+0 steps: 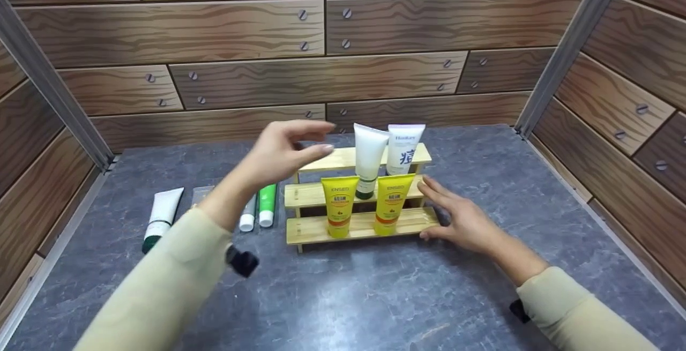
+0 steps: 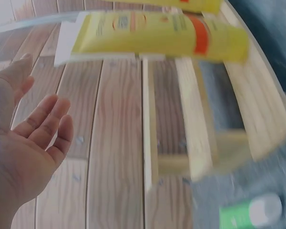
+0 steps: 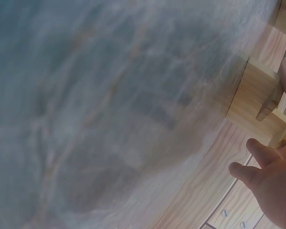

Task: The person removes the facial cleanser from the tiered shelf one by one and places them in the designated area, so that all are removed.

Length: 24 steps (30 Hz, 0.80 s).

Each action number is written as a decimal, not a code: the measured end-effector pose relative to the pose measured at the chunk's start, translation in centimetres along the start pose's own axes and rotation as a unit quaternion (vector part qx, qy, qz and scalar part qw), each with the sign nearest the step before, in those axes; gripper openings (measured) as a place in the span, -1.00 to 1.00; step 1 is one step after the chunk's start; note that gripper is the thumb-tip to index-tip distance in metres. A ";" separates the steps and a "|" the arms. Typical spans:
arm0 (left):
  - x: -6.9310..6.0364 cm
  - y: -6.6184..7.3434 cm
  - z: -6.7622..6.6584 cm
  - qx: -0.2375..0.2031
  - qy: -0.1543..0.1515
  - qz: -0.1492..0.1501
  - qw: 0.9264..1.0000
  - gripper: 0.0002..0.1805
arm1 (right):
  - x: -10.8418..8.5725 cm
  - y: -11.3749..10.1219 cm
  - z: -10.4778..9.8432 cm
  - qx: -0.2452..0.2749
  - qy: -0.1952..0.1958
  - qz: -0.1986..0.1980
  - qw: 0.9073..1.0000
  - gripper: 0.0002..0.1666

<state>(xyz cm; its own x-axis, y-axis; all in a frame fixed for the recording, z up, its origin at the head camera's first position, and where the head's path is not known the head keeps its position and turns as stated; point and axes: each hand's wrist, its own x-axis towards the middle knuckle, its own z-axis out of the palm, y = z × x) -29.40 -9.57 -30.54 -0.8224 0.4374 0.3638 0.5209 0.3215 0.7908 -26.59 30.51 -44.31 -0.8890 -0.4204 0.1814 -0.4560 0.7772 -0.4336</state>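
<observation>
A three-tier wooden stand stands mid-table. Two yellow tubes are upright on its lowest tier. Behind them a white tube with a green cap stands on the middle tier, slightly tilted, and a white tube with blue characters is on the top tier. My left hand hovers over the stand's upper left end, beside the green-capped tube and apart from it, its fingers loosely bent around nothing. At the stand's right end, my right hand rests with spread fingers against the side; the right wrist view shows this end too.
Left of the stand lie a green tube and a grey tube with a white cap. Further left lies another white tube with a dark green cap. A clear item is partly hidden by my left arm. Wood-patterned walls enclose the table.
</observation>
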 end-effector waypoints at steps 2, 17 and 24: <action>0.8 0.5 0.9 -0.013 -0.005 0.003 1.000 -0.50 | 0.0 0.0 0.1 0.001 0.000 0.000 1.000 0.23; 3.8 -0.2 4.7 -0.108 -0.015 -0.006 0.994 -0.51 | 0.0 -0.3 0.0 0.015 -0.016 0.017 1.000 0.26; 4.3 -1.0 5.8 -0.146 -0.011 -0.020 0.989 -0.55 | 0.0 -0.1 0.0 0.012 -0.013 0.016 1.000 0.26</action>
<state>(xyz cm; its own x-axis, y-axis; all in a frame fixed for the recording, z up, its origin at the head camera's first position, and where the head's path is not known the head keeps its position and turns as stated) -32.13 -3.12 -32.60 -0.8341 0.4485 0.3212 0.3972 0.0841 0.9139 -26.53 30.43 -44.21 -0.9016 -0.4082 0.1435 -0.4259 0.7787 -0.4606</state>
